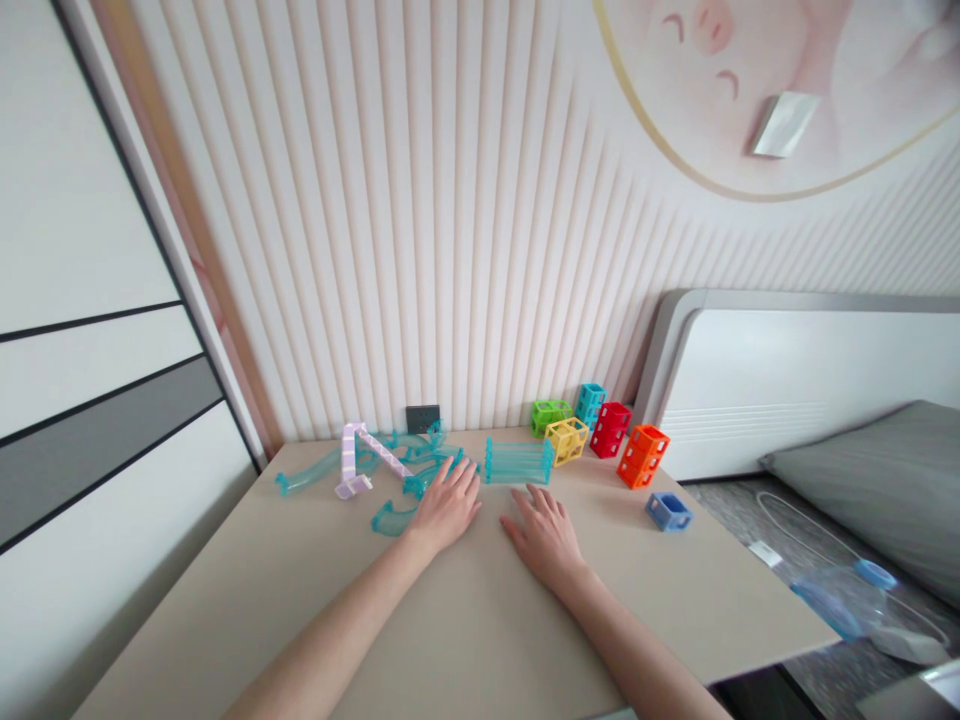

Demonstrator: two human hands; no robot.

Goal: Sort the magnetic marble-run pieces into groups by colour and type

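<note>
With grip released, the left hand [448, 505] and right hand [546, 540] were near teal pieces [519, 465] toward the bench's [480, 630] back edge, blocks [643, 457] rightward

On the table [465, 620] I see track pieces [392, 519] left, a track stack [519, 463] centre, cube frames [610, 430] right, the wall [420, 220] behind.
</note>
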